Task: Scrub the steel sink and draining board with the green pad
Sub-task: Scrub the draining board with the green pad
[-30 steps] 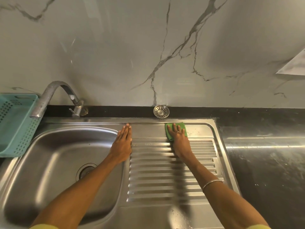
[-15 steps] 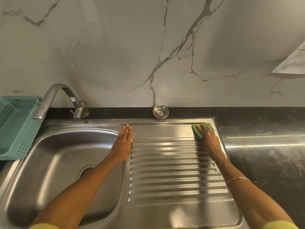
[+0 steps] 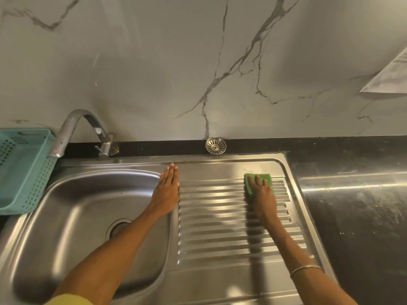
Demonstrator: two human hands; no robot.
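My right hand [image 3: 263,194] presses the green pad [image 3: 265,177] flat on the far right part of the ribbed steel draining board [image 3: 220,234], fingers spread over it. The pad's near half is hidden under my palm. My left hand [image 3: 166,191] lies flat, fingers together, on the steel strip between the draining board and the sink bowl [image 3: 72,216]. It holds nothing. The bowl's drain hole [image 3: 116,227] shows beside my left forearm.
A curved steel tap [image 3: 74,126] arches over the bowl's back left. A teal perforated basket [image 3: 19,168] stands at the far left. A round metal strainer [image 3: 215,145] leans on the black ledge behind the sink. Dark streaked countertop [image 3: 352,205] runs to the right.
My right hand slid the pad from the board's back middle to its far right corner, then back a little toward me and left onto the ribs. My left hand stayed put.
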